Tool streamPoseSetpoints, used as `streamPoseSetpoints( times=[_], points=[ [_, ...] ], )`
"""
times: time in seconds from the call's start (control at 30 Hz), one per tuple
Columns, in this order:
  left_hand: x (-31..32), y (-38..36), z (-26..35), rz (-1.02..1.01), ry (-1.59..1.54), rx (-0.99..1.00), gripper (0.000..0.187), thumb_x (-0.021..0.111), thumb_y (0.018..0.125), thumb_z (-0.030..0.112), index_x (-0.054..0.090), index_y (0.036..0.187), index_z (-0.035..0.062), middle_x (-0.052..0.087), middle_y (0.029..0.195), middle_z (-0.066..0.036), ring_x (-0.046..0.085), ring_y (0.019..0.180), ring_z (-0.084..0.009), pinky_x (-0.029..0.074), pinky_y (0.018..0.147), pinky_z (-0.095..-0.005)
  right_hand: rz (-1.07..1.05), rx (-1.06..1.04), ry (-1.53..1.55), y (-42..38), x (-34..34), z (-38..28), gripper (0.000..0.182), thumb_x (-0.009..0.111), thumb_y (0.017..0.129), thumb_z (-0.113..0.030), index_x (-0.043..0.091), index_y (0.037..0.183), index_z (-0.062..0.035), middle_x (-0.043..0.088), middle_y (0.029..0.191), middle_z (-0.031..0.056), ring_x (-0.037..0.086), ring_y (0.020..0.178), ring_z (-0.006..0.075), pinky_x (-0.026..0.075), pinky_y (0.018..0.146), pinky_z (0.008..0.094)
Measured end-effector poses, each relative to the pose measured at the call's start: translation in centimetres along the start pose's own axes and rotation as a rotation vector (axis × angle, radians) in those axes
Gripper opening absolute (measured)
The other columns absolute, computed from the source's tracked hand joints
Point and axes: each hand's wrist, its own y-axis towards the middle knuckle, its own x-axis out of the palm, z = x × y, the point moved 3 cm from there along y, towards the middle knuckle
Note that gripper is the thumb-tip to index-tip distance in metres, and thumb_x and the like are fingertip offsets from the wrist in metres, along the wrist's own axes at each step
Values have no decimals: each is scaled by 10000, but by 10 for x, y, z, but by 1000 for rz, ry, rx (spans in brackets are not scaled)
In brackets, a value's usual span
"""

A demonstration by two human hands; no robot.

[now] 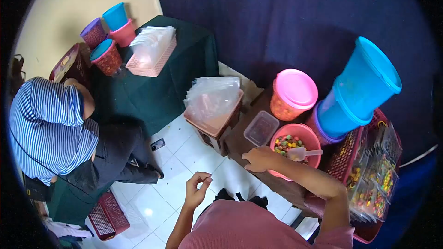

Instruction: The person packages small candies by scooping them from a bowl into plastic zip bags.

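My left hand [197, 191] is raised over the tiled floor, thumb and fingers curled toward each other in a pinch; nothing shows between them. My right hand [259, 159] hangs beside the near rim of a pink bucket [315, 162], its fingers bent and closed, their inner side hidden. Colourful candies or snacks [287, 144] fill the bucket, and a whitish plastic scoop [300, 153] lies on them, its handle pointing right. Just beyond my right hand is a clear plastic box [261, 128]. A stack of clear plastic bags [213, 93] stands in a pink tray [214, 127].
A pink-lidded tub [295, 93] and stacked blue buckets [350, 87] stand behind. At right, a basket [344, 157] holds filled packets [376, 180]. Another person [55, 124] sits at left by a green-covered table [147, 94]. A phone [158, 145] and red basket [108, 216] are on the floor.
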Motion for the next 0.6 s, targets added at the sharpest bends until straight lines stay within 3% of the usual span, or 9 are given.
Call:
streamPoseSetpoints(
  times=[0.07,0.13,0.2,0.23,0.27,0.37,0.5,0.53,0.6],
  points=[
    [-23,2,-14,48,-7,-9,91,556,768,41,544,845,-7,566,735,-42,521,684,-88,426,652,-227,76,-63,169,25,-2,-6,384,519,723,-316,548,1003,-55,579,935,168,556,880,310,416,760,432],
    [-41,4,-25,123,-17,-46,95,556,770,57,542,840,-7,564,727,-43,521,680,-88,425,653,-225,75,-112,200,56,6,1,422,545,752,-337,506,1051,-43,596,852,162,578,795,292,451,686,383],
    [-52,7,-36,158,-7,-74,104,561,771,72,540,839,-4,563,726,-41,523,679,-88,426,648,-227,152,-140,540,85,15,8,385,564,757,-301,517,1024,-26,600,818,155,589,770,242,458,669,327],
    [-55,10,-46,145,-40,-102,95,542,778,58,526,848,-4,554,757,-40,523,715,-99,419,669,-232,243,-117,632,95,16,9,337,577,762,-247,529,1006,-20,604,815,125,588,749,187,455,657,295],
    [-57,13,-56,134,-72,-130,88,524,784,43,511,858,-3,545,788,-40,523,752,-109,413,689,-237,232,-122,624,109,26,11,337,577,762,-247,529,1006,-20,604,815,125,588,749,187,455,657,295],
    [-58,30,-74,189,-74,-142,96,539,782,55,523,858,-1,548,758,-32,516,706,-90,417,653,-220,430,11,1248,154,65,28,266,584,758,-182,552,962,-15,600,837,81,567,760,143,448,673,265],
    [-60,62,-100,226,-50,-225,120,577,769,84,541,859,14,556,712,-12,514,666,-70,420,603,-210,490,160,1063,189,90,33,236,592,723,-163,554,896,-8,604,843,131,595,750,184,461,657,281],
    [-62,71,-105,211,12,-259,132,584,764,91,543,862,13,563,716,-16,522,663,-76,426,598,-215,528,153,1070,200,98,35,224,598,715,-152,556,879,-6,589,798,104,571,750,169,445,674,278],
    [-62,92,-106,193,102,-267,146,593,756,99,546,866,16,572,723,-26,529,659,-84,432,589,-221,697,35,797,216,96,35,229,589,685,-124,549,880,-11,564,815,124,560,785,238,439,704,313]
  ],
)
